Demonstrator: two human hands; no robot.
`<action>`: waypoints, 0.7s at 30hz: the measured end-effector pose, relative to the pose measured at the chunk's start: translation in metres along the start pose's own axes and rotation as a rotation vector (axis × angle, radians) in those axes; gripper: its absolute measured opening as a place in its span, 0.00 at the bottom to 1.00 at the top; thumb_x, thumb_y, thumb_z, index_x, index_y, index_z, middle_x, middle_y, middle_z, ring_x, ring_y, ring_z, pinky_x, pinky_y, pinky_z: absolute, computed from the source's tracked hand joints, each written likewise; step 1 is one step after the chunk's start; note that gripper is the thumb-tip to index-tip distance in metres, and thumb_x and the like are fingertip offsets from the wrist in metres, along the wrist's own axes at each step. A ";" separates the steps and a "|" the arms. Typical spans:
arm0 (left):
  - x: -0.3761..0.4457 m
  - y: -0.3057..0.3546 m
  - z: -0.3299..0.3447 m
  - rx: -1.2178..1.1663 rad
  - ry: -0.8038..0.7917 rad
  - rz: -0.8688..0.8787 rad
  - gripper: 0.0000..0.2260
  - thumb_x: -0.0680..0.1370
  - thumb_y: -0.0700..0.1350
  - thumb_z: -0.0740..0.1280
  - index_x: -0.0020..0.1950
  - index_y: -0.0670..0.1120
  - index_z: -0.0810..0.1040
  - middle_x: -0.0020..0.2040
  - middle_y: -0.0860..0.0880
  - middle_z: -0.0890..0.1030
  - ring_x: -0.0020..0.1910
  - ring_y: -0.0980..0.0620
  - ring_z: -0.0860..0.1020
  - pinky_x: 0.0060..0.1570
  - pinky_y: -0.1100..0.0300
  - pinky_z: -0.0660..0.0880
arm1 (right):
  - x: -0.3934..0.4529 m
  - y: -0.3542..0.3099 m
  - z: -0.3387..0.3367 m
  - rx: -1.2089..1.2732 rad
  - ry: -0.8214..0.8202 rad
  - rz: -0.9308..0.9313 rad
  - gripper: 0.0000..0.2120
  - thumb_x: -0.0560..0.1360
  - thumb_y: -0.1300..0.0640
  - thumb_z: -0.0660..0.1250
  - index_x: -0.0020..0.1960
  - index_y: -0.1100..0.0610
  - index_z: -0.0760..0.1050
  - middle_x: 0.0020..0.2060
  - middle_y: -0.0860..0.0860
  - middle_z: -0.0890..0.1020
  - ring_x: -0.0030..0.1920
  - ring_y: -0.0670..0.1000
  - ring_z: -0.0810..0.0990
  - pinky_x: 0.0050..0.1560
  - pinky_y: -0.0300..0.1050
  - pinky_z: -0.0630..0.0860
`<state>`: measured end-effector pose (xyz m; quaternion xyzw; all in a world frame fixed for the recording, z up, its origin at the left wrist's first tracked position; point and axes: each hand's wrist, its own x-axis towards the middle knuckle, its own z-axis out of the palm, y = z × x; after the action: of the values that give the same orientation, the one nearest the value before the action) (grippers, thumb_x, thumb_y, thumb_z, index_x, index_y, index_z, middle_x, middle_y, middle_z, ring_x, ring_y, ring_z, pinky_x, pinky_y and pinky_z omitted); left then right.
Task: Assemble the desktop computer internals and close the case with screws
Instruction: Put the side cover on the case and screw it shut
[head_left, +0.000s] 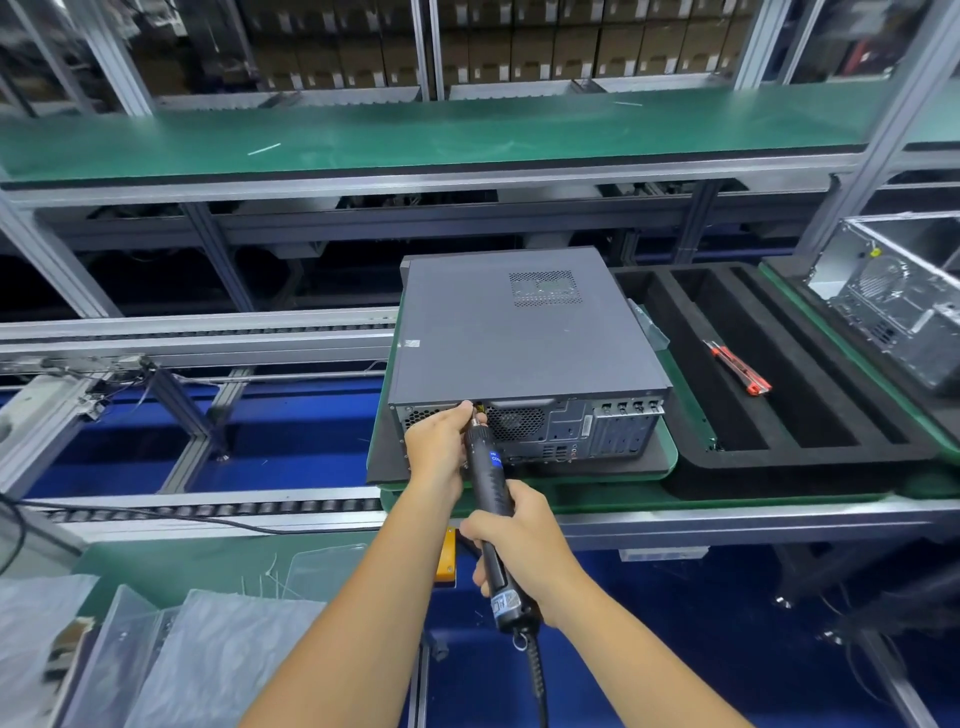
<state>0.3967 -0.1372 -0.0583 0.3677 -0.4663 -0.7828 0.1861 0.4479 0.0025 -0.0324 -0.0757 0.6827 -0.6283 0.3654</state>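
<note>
While the dark grey computer case (519, 332) is lying on its side on a black mat (384, 457) over a green-edged pallet (672, 457), its closed side panel is facing up and its rear panel, with fan grille, ports and slot covers, is facing the near side. Both hands are working at that rear panel's upper left corner. The right hand (519, 540) is wrapping its fingers round the lower body of a black electric screwdriver (491, 514), which is slanting up and away so that its tip is meeting the case just under the top edge. The left hand (441, 447) is pinching the driver's nose near the bit, fingers curled close to the tip; whether a screw is sitting there is too small to tell. A coiled cable is hanging from the driver's near end.

To the right of the case, a black foam tray (779, 467) with long slots is sitting on the same line, and a red-and-black utility knife (737, 366) is lying in one slot. Farther right, an open silver chassis (893, 306) is standing at the frame's edge. A green shelf (415, 135) is running across the far side, and clear plastic bags (208, 654) are lying at the near left beside the roller conveyor (208, 506).
</note>
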 end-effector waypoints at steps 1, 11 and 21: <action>0.000 -0.001 0.000 -0.014 0.005 -0.008 0.04 0.76 0.40 0.70 0.41 0.42 0.83 0.37 0.46 0.85 0.34 0.52 0.81 0.38 0.57 0.79 | 0.000 0.000 0.000 -0.020 0.009 -0.006 0.14 0.70 0.61 0.71 0.51 0.58 0.70 0.37 0.58 0.75 0.25 0.53 0.76 0.27 0.44 0.75; -0.001 0.000 0.002 -0.051 -0.001 -0.046 0.07 0.78 0.40 0.68 0.41 0.41 0.82 0.36 0.46 0.85 0.32 0.53 0.81 0.33 0.61 0.78 | 0.003 -0.001 -0.001 -0.098 0.033 0.004 0.15 0.68 0.59 0.71 0.51 0.57 0.69 0.39 0.57 0.75 0.24 0.53 0.77 0.26 0.44 0.75; -0.003 0.002 0.004 -0.034 0.009 -0.013 0.03 0.74 0.38 0.70 0.40 0.41 0.81 0.34 0.46 0.84 0.32 0.52 0.81 0.37 0.58 0.77 | 0.003 0.002 -0.002 -0.262 0.089 -0.072 0.13 0.69 0.59 0.71 0.47 0.54 0.67 0.39 0.54 0.74 0.27 0.53 0.76 0.28 0.43 0.75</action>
<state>0.3957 -0.1342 -0.0539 0.3709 -0.4497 -0.7901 0.1894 0.4458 0.0028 -0.0354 -0.1190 0.7714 -0.5491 0.2989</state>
